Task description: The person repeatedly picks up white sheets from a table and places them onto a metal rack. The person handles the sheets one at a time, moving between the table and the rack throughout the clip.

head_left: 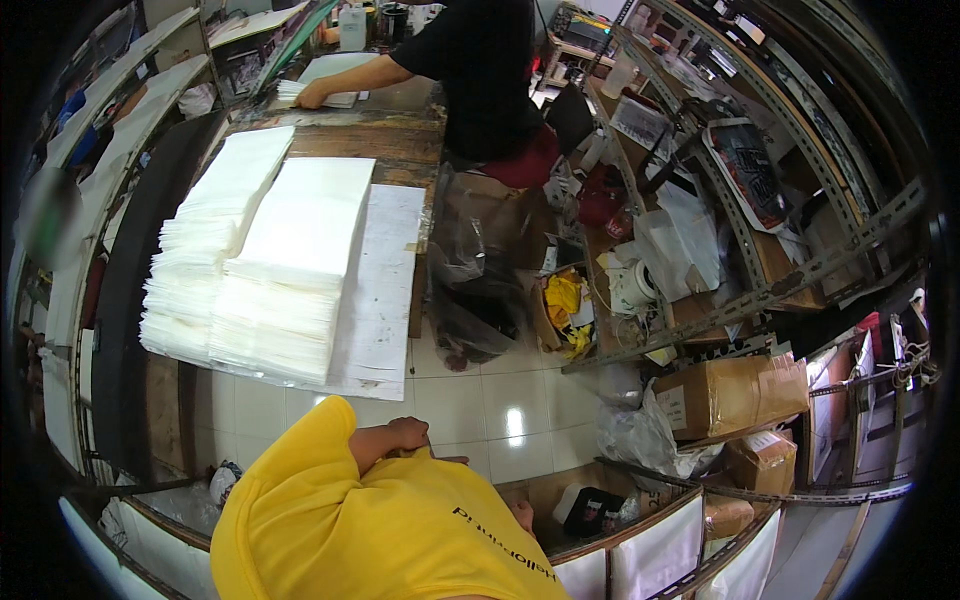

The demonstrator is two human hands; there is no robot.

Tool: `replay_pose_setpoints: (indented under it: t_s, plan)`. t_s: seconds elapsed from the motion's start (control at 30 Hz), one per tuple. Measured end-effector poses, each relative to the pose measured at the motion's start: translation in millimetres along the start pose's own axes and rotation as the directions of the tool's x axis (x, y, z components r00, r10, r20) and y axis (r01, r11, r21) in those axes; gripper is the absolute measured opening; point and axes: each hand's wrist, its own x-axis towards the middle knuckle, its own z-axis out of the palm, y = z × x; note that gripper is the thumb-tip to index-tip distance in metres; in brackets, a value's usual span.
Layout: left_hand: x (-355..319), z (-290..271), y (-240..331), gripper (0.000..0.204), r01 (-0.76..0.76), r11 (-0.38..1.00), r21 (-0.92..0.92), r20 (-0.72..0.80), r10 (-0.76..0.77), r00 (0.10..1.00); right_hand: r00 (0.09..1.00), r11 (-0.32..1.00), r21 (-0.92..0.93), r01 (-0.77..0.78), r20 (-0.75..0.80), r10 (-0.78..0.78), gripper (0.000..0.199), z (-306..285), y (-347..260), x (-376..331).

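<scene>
Stacks of white paper (pixel 308 215): two, side by side, near end of bench (pixel 400 150). Left hand (pixel 409 433): curled, apart from them; contents unseen. Right hand (pixel 523 515): mostly hidden; opening and hold I cannot tell. Handling: I'd support from beneath, edges aligned.

The shirt (pixel 375 515) is yellow, the sheets (pixel 305 225) white.

floor (pixel 460 398): pale glossy tiles, light reflection (pixel 514 422) | right: cluttered metal-frame shelving (pixel 855 240) | left: pale-topped racks (pixel 150 98) | centre: wooden table (pixel 385 142)
</scene>
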Motion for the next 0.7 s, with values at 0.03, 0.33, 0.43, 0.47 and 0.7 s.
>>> replay_pose_setpoints:
  t_s: [0.03, 0.33, 0.43, 0.47, 0.7]
  plan:
    - [-6.9, -1.7, -8.4, 0.041, 0.01, 1.0, -0.022, 0.007, -0.01, 1.0, 1.0, 1.0, 0.024, -0.008, 0.013, 0.008, 0.022, 2.7, -12.9, 0.9]
    - [-49.4, 6.3, -105.0, 0.041, -0.054, 0.969, -0.241, -0.182, 0.01, 0.983, 0.989, 0.977, 0.158, 0.147, -0.007, -0.147, 0.028, 84.5, -33.0, 47.0]
    - [-45.4, 21.7, -150.8, 0.04, -0.063, 0.985, -0.16, -0.168, 0.036, 0.985, 0.994, 0.995, 0.052, 0.08, -0.08, -0.075, 0.038, 83.8, -82.1, 18.2]
    - [-48.9, 19.2, -155.8, 0.039, -0.021, 0.996, -0.082, -0.123, 0.011, 0.992, 0.991, 0.994, 0.064, 0.089, -0.105, -0.082, 0.038, 87.5, -81.3, 18.7]
    - [-56.8, 6.9, -162.0, 0.037, -0.039, 0.997, 0.071, 0.001, 0.039, 0.999, 0.984, 0.991, 0.134, 0.007, -0.178, 0.018, 0.033, 94.7, -64.0, -7.9]
